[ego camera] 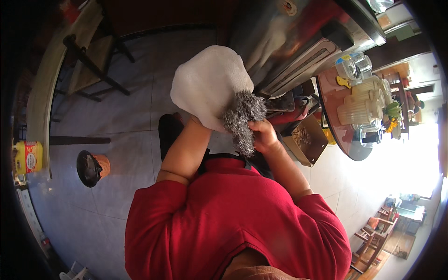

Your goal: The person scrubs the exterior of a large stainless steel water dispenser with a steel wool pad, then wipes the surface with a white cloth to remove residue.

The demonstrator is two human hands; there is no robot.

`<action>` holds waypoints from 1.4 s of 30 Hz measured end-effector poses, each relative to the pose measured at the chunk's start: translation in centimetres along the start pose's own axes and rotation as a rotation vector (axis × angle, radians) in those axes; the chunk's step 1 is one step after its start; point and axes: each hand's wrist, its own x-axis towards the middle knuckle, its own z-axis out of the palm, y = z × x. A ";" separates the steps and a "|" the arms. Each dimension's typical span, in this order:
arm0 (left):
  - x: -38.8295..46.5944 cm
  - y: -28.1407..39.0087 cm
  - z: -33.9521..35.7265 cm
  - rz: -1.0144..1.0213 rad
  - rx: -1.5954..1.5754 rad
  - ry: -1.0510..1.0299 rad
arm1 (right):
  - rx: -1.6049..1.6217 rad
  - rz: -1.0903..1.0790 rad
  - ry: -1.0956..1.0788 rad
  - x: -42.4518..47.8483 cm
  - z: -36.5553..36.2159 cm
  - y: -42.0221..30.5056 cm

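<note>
A pale fleecy cloth piece (206, 82), rounded and slightly cupped, is held up before me. My left hand is hidden behind it; just the wrist (196, 121) shows at its lower edge. The grey and white shaggy fabric (245, 117), like a mop's pile, hangs along the pale piece's right side. Whether the two are joined, I cannot tell. My right hand (265, 134) grips the shaggy part, thumb on top and the other fingers mostly hidden.
A reddish round-ended table (344, 138) at right bears plastic jugs (358, 112). Below it stands an open cardboard box (308, 141). A large metal appliance (280, 42) rises ahead. At left are a wooden chair (92, 66), a table (43, 94) and a waste bin (101, 166).
</note>
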 end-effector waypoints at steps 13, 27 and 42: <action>-7.2 -4.9 2.6 -0.682 -1.664 -0.030 | 0.106 -0.257 0.230 1.2 -0.1 -1.3; -9.4 -11.2 -1.4 -0.767 -1.176 -0.210 | -0.651 -0.035 0.074 6.1 4.2 -3.1; -7.5 -8.7 -3.0 -0.729 -1.771 0.180 | -1.788 -0.039 -0.496 5.8 11.9 3.1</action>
